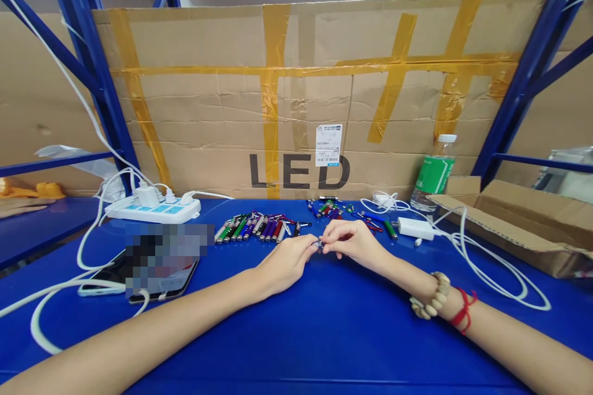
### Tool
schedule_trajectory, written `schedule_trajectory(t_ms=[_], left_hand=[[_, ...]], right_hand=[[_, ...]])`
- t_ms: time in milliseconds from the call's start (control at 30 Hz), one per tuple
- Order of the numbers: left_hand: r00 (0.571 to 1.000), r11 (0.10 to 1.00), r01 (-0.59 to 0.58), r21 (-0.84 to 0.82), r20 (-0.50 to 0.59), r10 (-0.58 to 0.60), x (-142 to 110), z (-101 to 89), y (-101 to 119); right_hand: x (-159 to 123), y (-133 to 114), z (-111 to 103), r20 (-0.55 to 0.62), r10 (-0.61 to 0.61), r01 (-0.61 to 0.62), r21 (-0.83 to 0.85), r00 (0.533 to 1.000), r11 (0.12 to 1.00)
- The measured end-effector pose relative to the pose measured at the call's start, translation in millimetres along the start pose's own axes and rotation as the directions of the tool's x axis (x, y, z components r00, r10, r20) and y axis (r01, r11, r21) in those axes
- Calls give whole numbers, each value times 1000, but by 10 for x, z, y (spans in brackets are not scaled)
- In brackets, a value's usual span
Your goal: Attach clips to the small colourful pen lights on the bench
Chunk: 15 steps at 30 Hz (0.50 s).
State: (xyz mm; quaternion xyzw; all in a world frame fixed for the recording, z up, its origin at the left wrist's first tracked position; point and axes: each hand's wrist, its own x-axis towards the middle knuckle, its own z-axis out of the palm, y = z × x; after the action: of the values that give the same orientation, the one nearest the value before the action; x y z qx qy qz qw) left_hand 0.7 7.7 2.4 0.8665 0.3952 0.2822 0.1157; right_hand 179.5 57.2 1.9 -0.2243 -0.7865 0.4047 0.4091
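Fingertip to fingertip, my two hands meet above the blue shelf surface. My left hand [288,259] is closed in a pinch on one side of a small shiny silvery piece [319,245]. The fingers of my right hand [349,241] pinch the same piece from the other side. Most of it is hidden by the fingers, so its kind cannot be made out. Just behind my left hand lies a row of small coloured metal tubes with clips [252,227]. Beyond my right hand is a loose heap of similar tubes [327,207], and a green-and-black one [390,229] lies nearest it.
On the left are a white power strip [155,210] with plugs and cables, and dark phone-like devices [185,271]. A white adapter [416,229], looped cable, green-labelled bottle [434,174] and open cardboard box [523,216] stand right. Taped cardboard [208,111] closes the back.
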Motion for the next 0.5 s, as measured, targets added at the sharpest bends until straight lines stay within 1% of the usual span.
schedule_trajectory(t_ms=[167, 300, 400, 500], left_hand=[[998, 1000, -14, -19, 55, 16, -8, -10, -9], [998, 999, -23, -25, 62, 25, -8, -13, -7], [997, 999, -9, -38, 71, 12, -5, -7, -12], [999, 999, 0, -52, 52, 3, -1, -2, -15]], right_hand=[[-17, -52, -24, 43, -93, 99, -170, 995, 980], [-26, -84, -16, 49, -191, 197, -285, 980, 938], [-34, -91, 15, 17, -198, 194, -296, 980, 935], [-32, -104, 45, -7, -144, 137, -253, 990, 958]])
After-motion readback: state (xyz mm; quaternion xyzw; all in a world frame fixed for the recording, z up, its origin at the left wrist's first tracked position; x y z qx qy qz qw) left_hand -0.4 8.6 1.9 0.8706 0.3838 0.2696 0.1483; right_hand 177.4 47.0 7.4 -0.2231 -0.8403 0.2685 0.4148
